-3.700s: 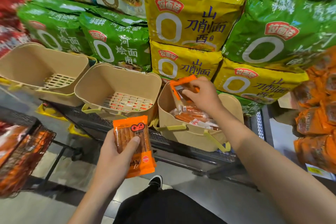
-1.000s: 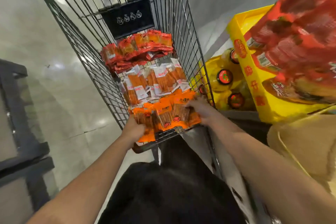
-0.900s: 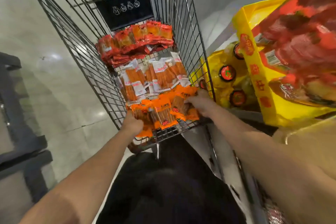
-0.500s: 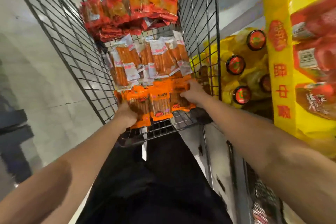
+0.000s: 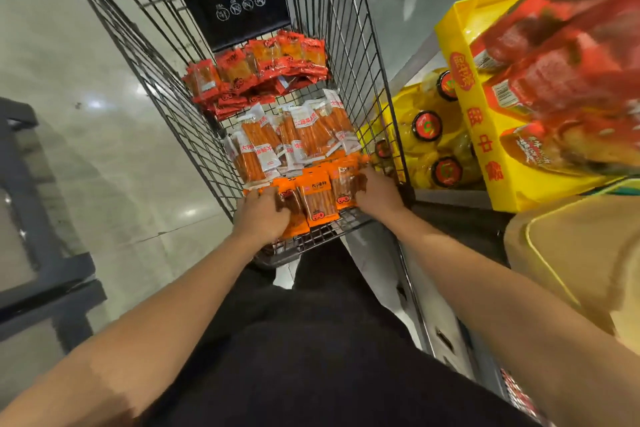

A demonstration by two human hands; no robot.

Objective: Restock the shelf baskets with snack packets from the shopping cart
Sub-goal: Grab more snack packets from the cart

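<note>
The orange snack packets point(image 5: 320, 196) lie in a row at the near end of the shopping cart point(image 5: 156, 55), on its wire floor. The left hand point(image 5: 261, 215) is laid on the left end of the row, its fingers curled over the packets there, though how firm its grip is cannot be told. The right hand point(image 5: 377, 192) is set against the right end, fingers bent round the outermost packet. Between the two hands one packet is left uncovered.

The step in hand is judged to be the gathering of a batch to carry to the baskets. It would be done well if the row were squeezed together from both ends, so that the slippery film packets are bunched instead of fanned, and if each handful were lifted clear of the cart wires before being turned toward the beige basket point(image 5: 571, 253) seen at the right edge. Loose packets in the middle are likely to be dropped unless they are pinned from both sides.

Behind the orange row a pile of white-labelled packets point(image 5: 294, 139) is stacked, and beyond it red packets point(image 5: 259, 73). Chinese characters are printed on the labels but are too small to be read with confidence. A black plate point(image 5: 239, 7) bears four round prohibition symbols. On the yellow box point(image 5: 485, 135) the character 中 can be made out
</note>
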